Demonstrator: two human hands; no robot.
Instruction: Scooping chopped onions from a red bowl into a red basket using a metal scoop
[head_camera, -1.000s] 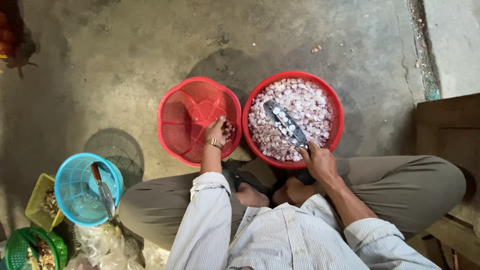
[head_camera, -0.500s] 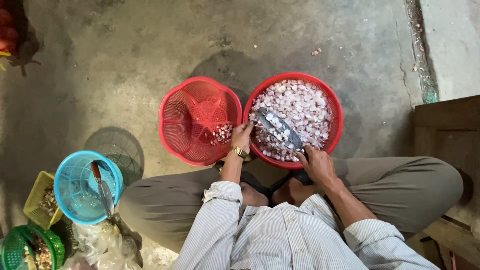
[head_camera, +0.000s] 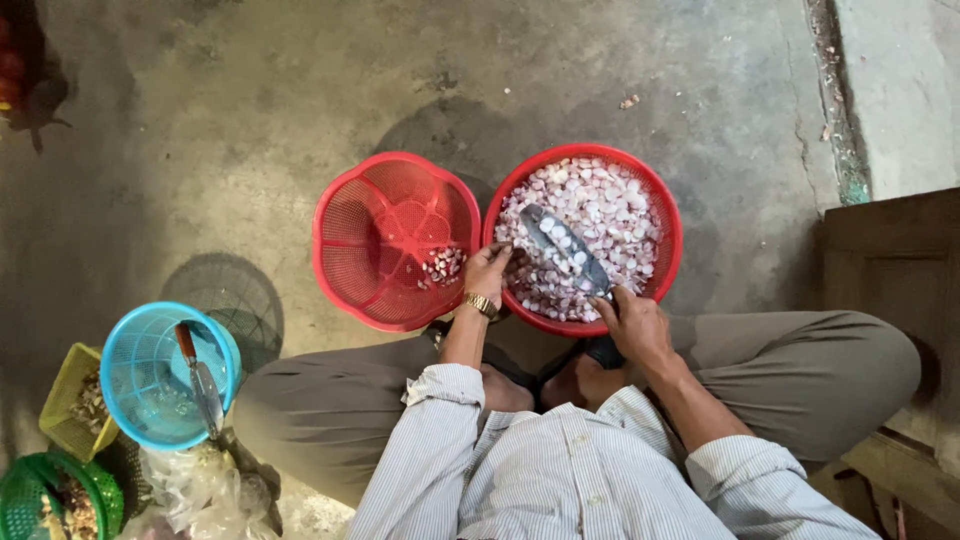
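Note:
A red bowl (head_camera: 672, 220) full of pale pink garlic cloves (head_camera: 600, 205) stands on the concrete floor in front of my folded legs. My right hand (head_camera: 635, 325) grips a knife (head_camera: 565, 250) whose blade lies across the cloves with a few pieces on it. My left hand (head_camera: 488, 272), with a gold watch at the wrist, reaches into the near left side of that bowl, fingertips among the cloves. To the left stands a red mesh basket (head_camera: 375, 235) holding a small heap of cloves (head_camera: 442, 266).
A blue basket (head_camera: 140, 375) with a second knife (head_camera: 200, 378) stands at the lower left, beside yellow (head_camera: 65, 400) and green (head_camera: 30, 500) baskets and a clear plastic bag (head_camera: 190, 490). A wooden step (head_camera: 895, 260) is on the right.
My left hand has moved from the red mesh basket rightward into the bowl of cloves. The knife in my right hand has shifted slightly left and down across the cloves.

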